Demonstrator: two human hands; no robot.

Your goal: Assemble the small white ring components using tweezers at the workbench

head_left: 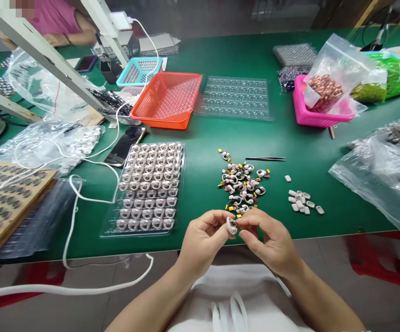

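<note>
My left hand (pixel 203 237) pinches a small white curved plastic casing (pixel 231 226) between thumb and fingers, above the table's front edge. My right hand (pixel 272 240) meets it from the other side, its curled fingertips at the casing's right edge. Something dark and yellowish shows inside the casing, too small to name. Just beyond the hands lies a loose pile of similar white curved pieces (pixel 243 184) with small yellow parts attached. Right of this pile are several small white oblong caps (pixel 300 200). Black tweezers (pixel 265 159) lie behind them.
Left of my hands, a clear tray (pixel 182 161) holds rows of white curved pieces. Farther back are an orange basket (pixel 189 119), a clear empty-looking blister tray (pixel 236 97) and a pink basket (pixel 301 110). A phone (pixel 125 146) and white cable (pixel 71 230) lie left. Another person's arm (pixel 82 30) shows.
</note>
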